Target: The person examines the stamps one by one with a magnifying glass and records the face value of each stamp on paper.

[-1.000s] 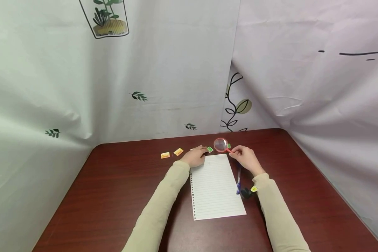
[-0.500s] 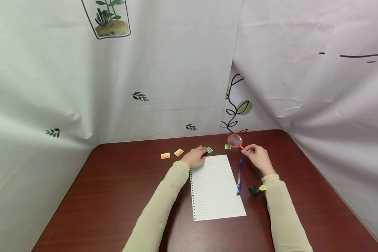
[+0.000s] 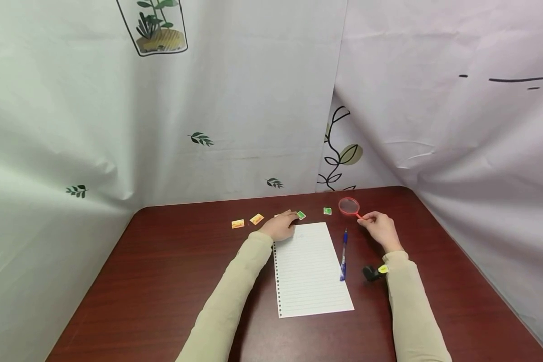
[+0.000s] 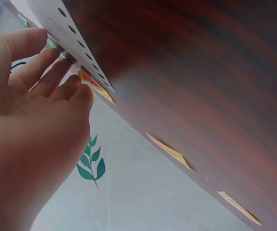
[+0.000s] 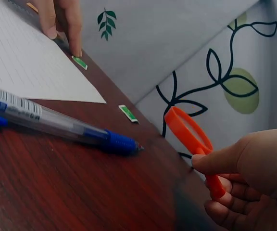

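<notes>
My right hand pinches the handle of a red magnifying glass between thumb and fingers. In the right wrist view the orange-red rim of its lens stands tilted above the table. At the top-left corner of a lined, hole-punched sheet of paper, my left hand rests with extended fingers. One fingertip touches a green stamp. Another green stamp lies between that one and the magnifying glass. An orange stamp shows beside the left fingers in the left wrist view, mostly hidden in the head view.
Two orange stamps lie left of the left hand. A blue ballpoint pen lies along the paper's right edge. A black device with a yellow tag is at the right wrist. Patterned white cloth hangs behind the dark red table.
My right hand has carried the magnifying glass to the right, away from the green stamp, which now shows fully. The left hand has stayed put.
</notes>
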`<state>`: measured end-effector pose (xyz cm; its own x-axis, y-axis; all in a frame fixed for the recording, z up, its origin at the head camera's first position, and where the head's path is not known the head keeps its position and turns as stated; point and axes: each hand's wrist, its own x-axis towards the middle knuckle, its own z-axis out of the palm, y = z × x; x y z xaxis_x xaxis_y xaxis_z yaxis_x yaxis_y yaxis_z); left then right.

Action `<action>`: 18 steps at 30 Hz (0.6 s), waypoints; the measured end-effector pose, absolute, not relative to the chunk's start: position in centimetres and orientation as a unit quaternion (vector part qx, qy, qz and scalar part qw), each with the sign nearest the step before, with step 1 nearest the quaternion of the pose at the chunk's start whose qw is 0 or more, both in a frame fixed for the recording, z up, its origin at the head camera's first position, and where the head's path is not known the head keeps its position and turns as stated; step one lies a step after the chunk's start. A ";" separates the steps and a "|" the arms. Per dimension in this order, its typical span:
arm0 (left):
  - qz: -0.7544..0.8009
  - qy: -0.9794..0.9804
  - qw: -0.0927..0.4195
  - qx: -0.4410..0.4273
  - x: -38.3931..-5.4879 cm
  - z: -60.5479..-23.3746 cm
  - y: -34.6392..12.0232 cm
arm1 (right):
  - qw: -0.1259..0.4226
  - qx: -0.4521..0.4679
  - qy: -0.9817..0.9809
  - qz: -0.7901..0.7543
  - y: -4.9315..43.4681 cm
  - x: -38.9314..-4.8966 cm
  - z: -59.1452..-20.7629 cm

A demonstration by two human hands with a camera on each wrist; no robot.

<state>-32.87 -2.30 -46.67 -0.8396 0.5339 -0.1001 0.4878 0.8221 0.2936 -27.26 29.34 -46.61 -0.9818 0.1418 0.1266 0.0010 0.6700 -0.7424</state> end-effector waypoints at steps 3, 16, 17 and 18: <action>0.126 0.951 0.091 0.266 -32.8 -46.6 -2.3 | 0.079 -0.044 -0.911 0.402 29.5 -27.1 -46.7; 0.124 0.952 0.093 0.265 -32.9 -46.5 -2.3 | 0.058 -0.056 -0.923 0.375 30.0 -27.0 -47.3; 0.124 0.952 0.093 0.265 -32.9 -46.5 -2.3 | 0.057 -0.056 -0.924 0.373 30.0 -26.9 -47.3; 0.124 0.952 0.093 0.264 -32.9 -46.5 -2.3 | 0.058 -0.056 -0.926 0.370 30.0 -26.9 -47.3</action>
